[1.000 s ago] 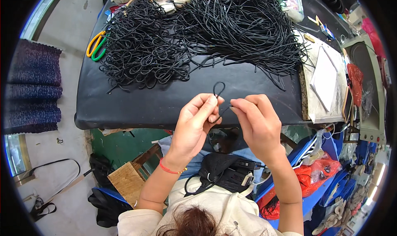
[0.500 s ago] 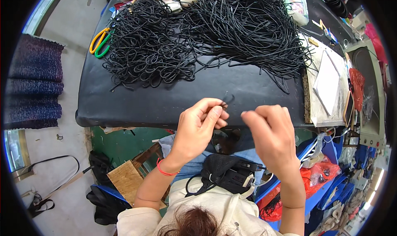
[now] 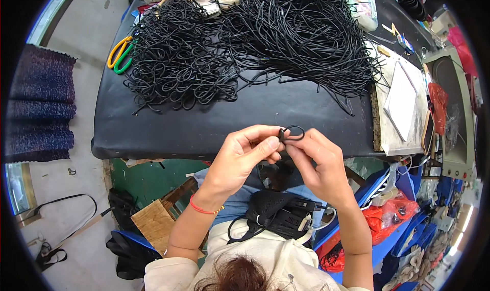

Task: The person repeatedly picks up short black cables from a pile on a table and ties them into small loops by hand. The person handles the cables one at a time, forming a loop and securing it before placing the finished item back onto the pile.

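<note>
Between my two hands, just over the near edge of the black table, a thin black cord (image 3: 296, 128) is bent into a small loop. My left hand (image 3: 250, 149) pinches it where the strands cross. On the loop's right side, the fingertips of my right hand (image 3: 320, 161) are closed on the cord too. Farther back lies a heap of looped black cords (image 3: 178, 56) on the left. Beside it spreads a larger pile of long, loose black cords (image 3: 306, 35).
Scissors with yellow and green handles (image 3: 121, 55) lie at the left heap's edge. A pale board (image 3: 380, 132) with white sheets (image 3: 401, 104) covers the table's right end. A wooden stool (image 3: 153, 224) stands below left, and red plastic bags (image 3: 390, 219) are below right.
My right hand has moved left to meet my left hand and now grips the cord. The cord, a blurred end before, now forms a clear loop.
</note>
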Available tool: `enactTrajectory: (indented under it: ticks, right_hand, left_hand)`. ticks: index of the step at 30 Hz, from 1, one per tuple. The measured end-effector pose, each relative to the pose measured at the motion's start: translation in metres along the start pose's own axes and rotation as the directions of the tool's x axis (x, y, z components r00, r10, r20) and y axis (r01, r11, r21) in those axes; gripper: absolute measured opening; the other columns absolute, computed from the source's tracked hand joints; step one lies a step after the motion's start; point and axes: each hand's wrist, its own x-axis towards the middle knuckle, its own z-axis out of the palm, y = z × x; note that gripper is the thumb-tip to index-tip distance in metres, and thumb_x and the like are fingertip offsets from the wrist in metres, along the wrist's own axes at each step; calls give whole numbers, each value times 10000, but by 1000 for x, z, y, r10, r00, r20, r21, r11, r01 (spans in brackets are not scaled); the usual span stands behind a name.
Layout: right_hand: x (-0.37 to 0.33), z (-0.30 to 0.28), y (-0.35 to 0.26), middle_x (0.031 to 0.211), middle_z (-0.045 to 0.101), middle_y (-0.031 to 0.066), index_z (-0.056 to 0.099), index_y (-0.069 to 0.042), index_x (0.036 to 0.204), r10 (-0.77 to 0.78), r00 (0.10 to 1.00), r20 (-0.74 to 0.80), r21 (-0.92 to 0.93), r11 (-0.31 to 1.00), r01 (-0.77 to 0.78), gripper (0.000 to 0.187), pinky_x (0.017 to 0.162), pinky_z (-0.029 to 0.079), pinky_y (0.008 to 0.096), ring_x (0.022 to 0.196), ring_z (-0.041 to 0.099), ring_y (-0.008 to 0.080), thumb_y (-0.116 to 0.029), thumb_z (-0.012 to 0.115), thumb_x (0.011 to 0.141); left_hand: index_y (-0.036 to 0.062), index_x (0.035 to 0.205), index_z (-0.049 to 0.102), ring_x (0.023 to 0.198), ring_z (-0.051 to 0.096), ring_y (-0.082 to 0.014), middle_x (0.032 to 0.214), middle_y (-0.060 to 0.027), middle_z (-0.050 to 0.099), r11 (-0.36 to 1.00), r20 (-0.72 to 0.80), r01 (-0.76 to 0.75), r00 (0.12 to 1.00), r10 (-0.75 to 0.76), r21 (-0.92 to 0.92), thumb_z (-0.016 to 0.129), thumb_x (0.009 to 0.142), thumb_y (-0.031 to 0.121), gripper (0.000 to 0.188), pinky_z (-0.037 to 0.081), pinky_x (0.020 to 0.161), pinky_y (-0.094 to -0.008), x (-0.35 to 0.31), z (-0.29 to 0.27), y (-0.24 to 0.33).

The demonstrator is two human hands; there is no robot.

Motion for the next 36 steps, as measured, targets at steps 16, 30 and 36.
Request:
enactTrajectory:
  ticks: [16, 30, 36]
  right_hand:
    - [-13, 5, -15, 883, 633, 57, 607, 12, 989, 444, 873, 203, 703, 555, -445, 173, 625, 481, 209, 727, 593, 92, -41, 616, 824]
    - [-2, 27, -8, 664, 549, -2, 534, -3, 849, 450, 866, -220, 410, 848, -337, 210, 468, 365, 161, 531, 433, 26, -122, 694, 784]
    - [3, 9, 5, 737, 559, 19, 560, 7, 925, 111, 992, -53, 60, 992, -108, 198, 635, 403, 199, 655, 466, 41, -161, 625, 840]
  left_hand:
    - [0, 1018, 584, 791, 579, -91, 928, -73, 620, 993, -68, -112, 991, 115, 43, 579, 864, 88, 178, 487, 711, -227, -2, 6, -9]
    - [-14, 1117, 457, 880, 587, -126, 929, -92, 611, 849, -148, -352, 887, 436, 394, 593, 795, -55, 352, 478, 801, -251, -4, 19, -22]
    - [4, 1202, 355, 909, 568, -111, 951, -93, 603, 894, -18, -192, 976, 218, 405, 598, 785, -53, 486, 462, 805, -236, -11, 12, -8]
